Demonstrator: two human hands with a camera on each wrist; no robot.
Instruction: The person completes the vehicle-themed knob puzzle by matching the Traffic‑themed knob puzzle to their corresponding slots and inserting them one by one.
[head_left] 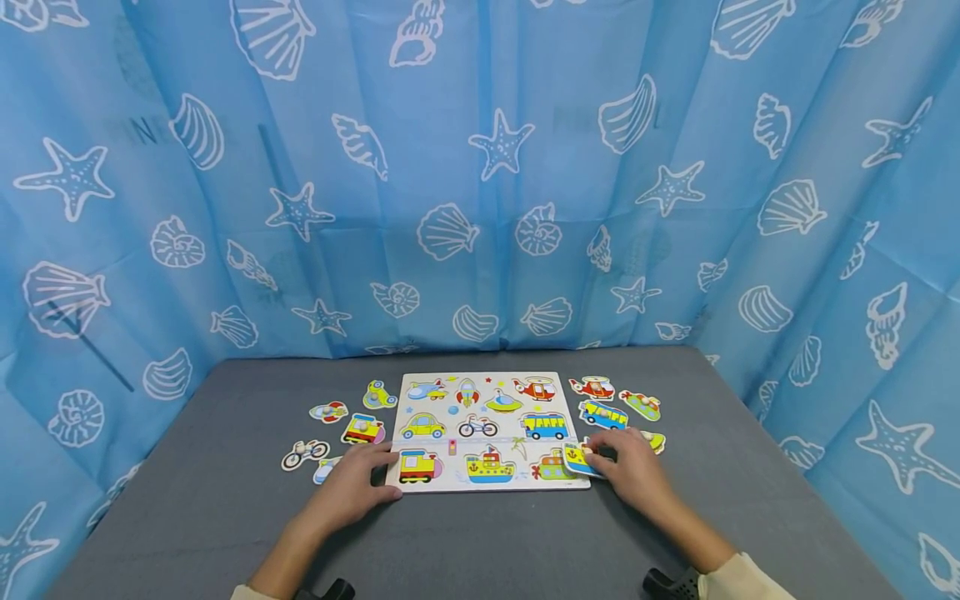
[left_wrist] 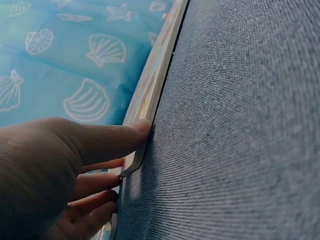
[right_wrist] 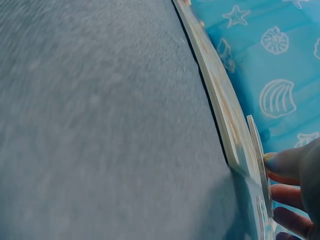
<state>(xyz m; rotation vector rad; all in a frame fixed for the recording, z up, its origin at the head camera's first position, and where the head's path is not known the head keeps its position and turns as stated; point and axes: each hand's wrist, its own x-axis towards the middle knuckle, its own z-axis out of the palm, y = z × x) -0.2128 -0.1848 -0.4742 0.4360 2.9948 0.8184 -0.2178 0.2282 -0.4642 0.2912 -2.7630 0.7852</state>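
Note:
A wooden puzzle board printed with vehicles lies flat on the grey table. My left hand rests at its front left corner. In the left wrist view the thumb lies against the board's front edge, with the other fingers near the side edge. My right hand pinches a ship puzzle piece, yellow and blue with an anchor on it. This piece is tilted over the board's front right corner and partly covers the printed submarine. Seen edge-on in the right wrist view, the ship piece stands just above the board.
Left of the board lie a train piece, a bicycle piece, a car piece and a rocket piece. On the right are a helicopter piece, a bus piece and a submarine piece. A blue curtain hangs behind.

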